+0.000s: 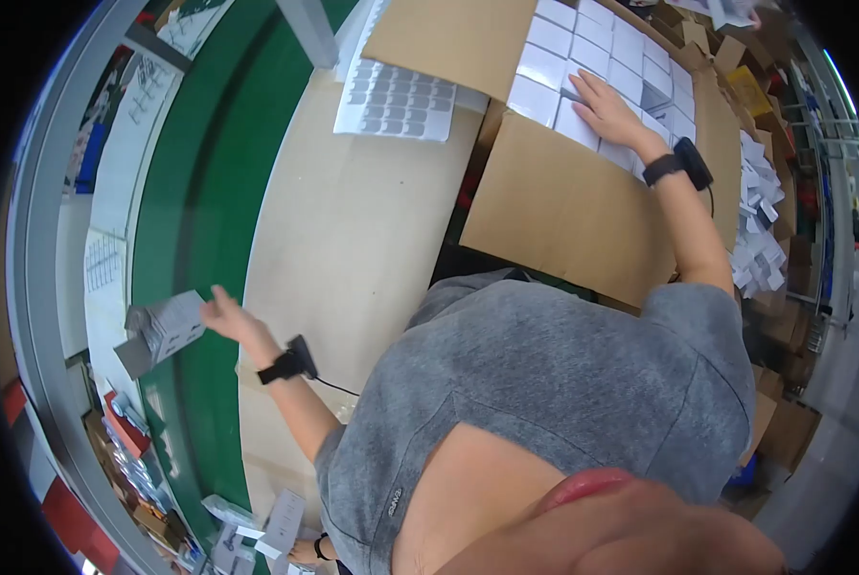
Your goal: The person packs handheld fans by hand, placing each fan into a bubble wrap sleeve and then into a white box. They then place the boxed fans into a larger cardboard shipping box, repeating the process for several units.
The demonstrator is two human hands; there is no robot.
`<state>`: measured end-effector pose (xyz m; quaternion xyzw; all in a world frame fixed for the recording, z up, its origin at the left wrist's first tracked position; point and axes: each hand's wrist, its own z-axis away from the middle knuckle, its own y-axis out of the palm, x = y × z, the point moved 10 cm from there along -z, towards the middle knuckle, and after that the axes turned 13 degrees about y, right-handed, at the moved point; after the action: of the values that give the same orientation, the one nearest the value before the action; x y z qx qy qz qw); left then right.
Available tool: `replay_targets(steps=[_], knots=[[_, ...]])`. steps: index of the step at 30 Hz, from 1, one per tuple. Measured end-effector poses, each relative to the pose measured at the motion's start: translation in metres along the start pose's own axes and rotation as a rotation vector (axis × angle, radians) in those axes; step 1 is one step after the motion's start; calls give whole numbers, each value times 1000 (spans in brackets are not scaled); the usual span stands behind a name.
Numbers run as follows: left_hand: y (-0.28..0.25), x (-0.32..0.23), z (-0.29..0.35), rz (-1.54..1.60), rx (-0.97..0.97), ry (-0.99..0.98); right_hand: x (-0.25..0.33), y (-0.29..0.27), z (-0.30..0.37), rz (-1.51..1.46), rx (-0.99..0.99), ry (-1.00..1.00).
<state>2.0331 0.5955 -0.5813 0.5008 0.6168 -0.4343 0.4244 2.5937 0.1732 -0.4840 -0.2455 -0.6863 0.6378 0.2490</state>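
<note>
Grey shirt (563, 383) below, my left hand (226, 314) pinches a small grey box (164, 331) over the green belt (199, 192) (keep it level); right hand (607, 107) spreads flat on packed white boxes (583, 57).

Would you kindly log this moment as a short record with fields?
left hand: extended over the green conveyor belt, at a small grey box; grip unclear
right hand: flat on white boxes packed in an open cardboard carton
wrists: a black band on each
table: beige, with a label sheet
</note>
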Motion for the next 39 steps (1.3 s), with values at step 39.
replay_targets(steps=[39], knots=[[214,-317,227,537,1513,489,250,-210,94,-433,140,-939]])
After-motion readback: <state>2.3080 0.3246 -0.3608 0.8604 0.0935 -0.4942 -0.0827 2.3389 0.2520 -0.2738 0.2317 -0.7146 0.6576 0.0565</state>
